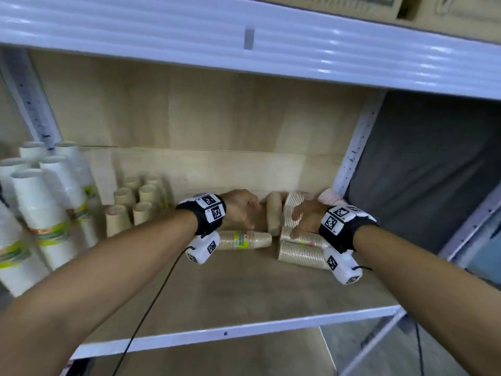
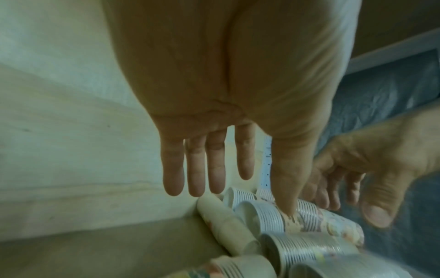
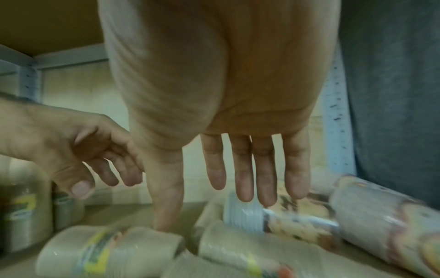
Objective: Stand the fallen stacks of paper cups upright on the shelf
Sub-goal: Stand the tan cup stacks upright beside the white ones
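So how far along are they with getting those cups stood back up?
Partway, it seems. Brown cup stacks already stand upright at the left, beside white stacks. Both hands, left hand and right hand, reach open over the fallen stacks, gripping nothing yet. Several stacks lie on the shelf.

text: none legible | cup stack (image 1: 244,240) label: blurred | wristband (image 1: 210,210) markers: coded squares only

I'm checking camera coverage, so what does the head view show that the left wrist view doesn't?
Only the head view shows the upright white cup stacks and upright tan stacks at the shelf's left, plus the shelf's front edge. Only the left wrist view shows the left hand's palm and straight fingers from beneath. Both show the fallen cup stacks and the right hand, holding nothing.
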{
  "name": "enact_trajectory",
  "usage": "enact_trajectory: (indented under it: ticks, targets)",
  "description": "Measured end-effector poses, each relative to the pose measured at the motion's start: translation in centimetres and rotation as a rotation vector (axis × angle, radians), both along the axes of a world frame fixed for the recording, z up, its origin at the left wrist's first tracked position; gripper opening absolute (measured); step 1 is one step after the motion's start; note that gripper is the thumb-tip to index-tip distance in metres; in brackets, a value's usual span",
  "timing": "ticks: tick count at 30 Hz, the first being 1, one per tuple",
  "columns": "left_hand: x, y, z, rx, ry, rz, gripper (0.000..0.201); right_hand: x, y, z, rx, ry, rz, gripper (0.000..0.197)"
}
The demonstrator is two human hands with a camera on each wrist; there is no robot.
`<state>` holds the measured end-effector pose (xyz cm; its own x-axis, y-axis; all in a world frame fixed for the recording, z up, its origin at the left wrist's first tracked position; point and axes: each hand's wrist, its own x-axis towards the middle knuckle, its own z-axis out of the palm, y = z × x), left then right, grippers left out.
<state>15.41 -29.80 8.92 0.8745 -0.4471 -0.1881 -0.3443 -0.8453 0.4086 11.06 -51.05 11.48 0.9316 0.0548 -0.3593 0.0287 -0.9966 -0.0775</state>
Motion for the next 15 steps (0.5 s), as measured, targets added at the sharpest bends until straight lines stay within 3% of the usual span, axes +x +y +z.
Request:
enact_trajectory:
  ticks: [3,8,11,15]
  targets:
    - [0.3,-1.6,-1.8,-0.010,0.026,-0.021,0.061,-1.2,-2.5,-2.1,-0.003,0.002,-0.064,0.068]
    - [0.7,-3.4,-4.6,0.026,0.057,-0.037,0.063,-1.9,-5.0,-5.4,-0.018,0.044,-0.164,0.047]
    - [1.0,-3.6,-5.9,0.075,0.059,-0.035,0.065,0.2,-7.9,-9.4,0.014,0.027,-0.133,0.066]
    - [1.0,-3.6,-7.1,0.146,0.033,-0.032,0.070,-0.4,-8.3,-10.5,0.046,-0.043,-0.082,0.087]
